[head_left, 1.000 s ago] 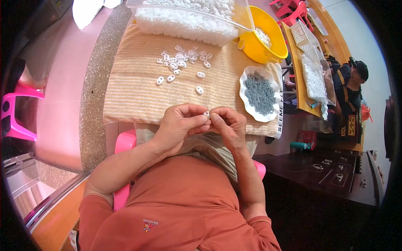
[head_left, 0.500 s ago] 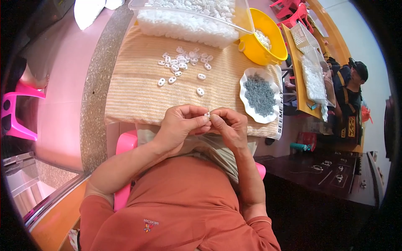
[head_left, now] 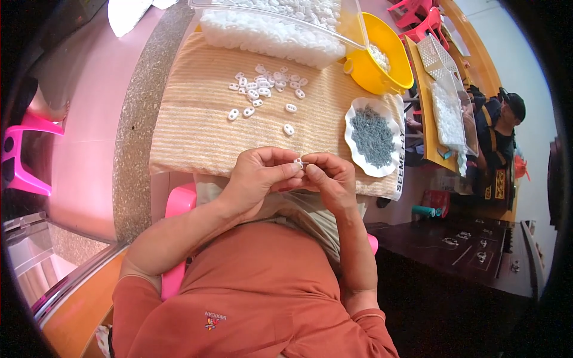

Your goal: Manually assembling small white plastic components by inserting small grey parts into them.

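Observation:
Between thumb and fingers, my left hand (head_left: 258,177) pinches a small white two-holed plastic piece (head_left: 298,160) at the near edge of the cloth-covered table. Close against it, my right hand (head_left: 333,181) has thumb and forefinger closed on a thin grey pin-like piece (head_left: 305,163) that points at the white piece. Whether its tip is inside a hole cannot be seen. Beyond my hands lie several loose white oval two-holed pieces (head_left: 289,129). Right of them stands a white scalloped dish (head_left: 352,147) heaped with thin grey pieces (head_left: 373,137).
A clear bin (head_left: 356,39) full of white pieces stands at the table's far edge. Beside it is a yellow bucket (head_left: 401,83) with more white pieces. At another table (head_left: 425,143) on the right sits a person in dark clothes (head_left: 501,134). Left is a pink stool (head_left: 30,170).
My right fingertips have drawn slightly apart from the left ones, so the thin grey piece now shows between them. The view has shifted a little; the loose pieces lie as before.

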A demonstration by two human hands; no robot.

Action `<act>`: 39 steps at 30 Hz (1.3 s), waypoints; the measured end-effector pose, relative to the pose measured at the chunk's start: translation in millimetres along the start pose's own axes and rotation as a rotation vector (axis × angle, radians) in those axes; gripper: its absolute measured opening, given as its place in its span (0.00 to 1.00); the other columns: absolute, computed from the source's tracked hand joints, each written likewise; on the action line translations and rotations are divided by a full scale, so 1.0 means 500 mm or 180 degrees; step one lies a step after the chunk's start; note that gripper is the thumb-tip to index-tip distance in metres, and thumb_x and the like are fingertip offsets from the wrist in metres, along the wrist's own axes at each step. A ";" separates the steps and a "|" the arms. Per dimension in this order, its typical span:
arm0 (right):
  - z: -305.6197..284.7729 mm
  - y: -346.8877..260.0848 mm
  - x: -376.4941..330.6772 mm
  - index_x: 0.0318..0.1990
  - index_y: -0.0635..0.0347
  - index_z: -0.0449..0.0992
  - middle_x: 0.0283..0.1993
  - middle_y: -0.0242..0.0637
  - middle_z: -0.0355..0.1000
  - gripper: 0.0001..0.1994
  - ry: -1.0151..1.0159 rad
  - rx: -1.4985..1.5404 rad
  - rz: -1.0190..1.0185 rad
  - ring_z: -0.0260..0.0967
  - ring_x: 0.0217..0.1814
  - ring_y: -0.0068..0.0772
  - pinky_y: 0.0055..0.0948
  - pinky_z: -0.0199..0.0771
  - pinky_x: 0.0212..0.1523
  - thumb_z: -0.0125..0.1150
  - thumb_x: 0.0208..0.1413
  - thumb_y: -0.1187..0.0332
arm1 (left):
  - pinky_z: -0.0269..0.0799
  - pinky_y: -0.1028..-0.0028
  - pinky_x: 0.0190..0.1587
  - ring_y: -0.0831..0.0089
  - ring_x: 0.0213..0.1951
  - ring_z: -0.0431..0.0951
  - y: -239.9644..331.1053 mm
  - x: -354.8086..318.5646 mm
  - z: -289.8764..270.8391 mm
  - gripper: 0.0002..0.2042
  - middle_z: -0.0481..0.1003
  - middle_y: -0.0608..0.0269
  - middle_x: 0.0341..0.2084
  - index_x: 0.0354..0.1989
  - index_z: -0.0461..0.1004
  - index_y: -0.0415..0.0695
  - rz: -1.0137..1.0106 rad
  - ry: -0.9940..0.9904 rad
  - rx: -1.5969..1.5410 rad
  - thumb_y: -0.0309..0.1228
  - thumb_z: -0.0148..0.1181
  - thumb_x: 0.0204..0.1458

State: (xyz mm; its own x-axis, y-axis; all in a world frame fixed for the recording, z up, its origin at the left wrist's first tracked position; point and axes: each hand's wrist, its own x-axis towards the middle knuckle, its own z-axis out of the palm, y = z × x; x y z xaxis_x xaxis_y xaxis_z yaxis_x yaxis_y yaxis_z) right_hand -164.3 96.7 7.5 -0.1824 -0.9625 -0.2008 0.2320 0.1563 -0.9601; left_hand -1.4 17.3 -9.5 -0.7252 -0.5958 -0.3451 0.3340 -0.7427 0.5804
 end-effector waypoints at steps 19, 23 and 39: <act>-0.004 0.000 0.000 0.41 0.70 0.74 0.35 0.38 0.76 0.07 -0.0061 -0.0099 -0.0022 0.76 0.35 0.26 0.24 0.81 0.37 0.54 0.59 0.76 | 0.80 0.76 0.37 0.73 0.33 0.79 -0.001 -0.001 0.001 0.09 0.78 0.57 0.33 0.41 0.74 0.35 -0.0031 -0.0022 0.0067 0.20 0.60 0.51; -0.019 -0.015 0.004 0.42 0.69 0.75 0.36 0.37 0.76 0.09 0.0089 -0.0319 -0.0192 0.74 0.33 0.23 0.22 0.77 0.37 0.59 0.57 0.73 | 0.79 0.76 0.38 0.74 0.33 0.79 0.007 -0.004 0.003 0.08 0.78 0.58 0.32 0.41 0.74 0.36 0.0045 0.0053 -0.0001 0.21 0.59 0.52; 0.030 -0.031 0.127 0.36 0.60 0.77 0.36 0.43 0.73 0.08 0.0201 -0.3707 -0.1193 0.72 0.38 0.50 0.42 0.72 0.39 0.59 0.51 0.68 | 0.79 0.77 0.39 0.74 0.34 0.79 0.051 0.010 -0.020 0.08 0.77 0.61 0.32 0.41 0.73 0.38 0.0566 0.0410 -0.0329 0.20 0.59 0.52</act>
State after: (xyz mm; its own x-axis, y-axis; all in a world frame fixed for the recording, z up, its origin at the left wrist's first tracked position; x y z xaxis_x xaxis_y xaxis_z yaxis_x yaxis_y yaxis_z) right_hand -165.4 29.8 12.6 -0.1078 -0.9832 0.1476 -0.8321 0.0080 -0.5546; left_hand 9.3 -7.4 -3.8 -0.5689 -0.7492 -0.3392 0.5143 -0.6460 0.5641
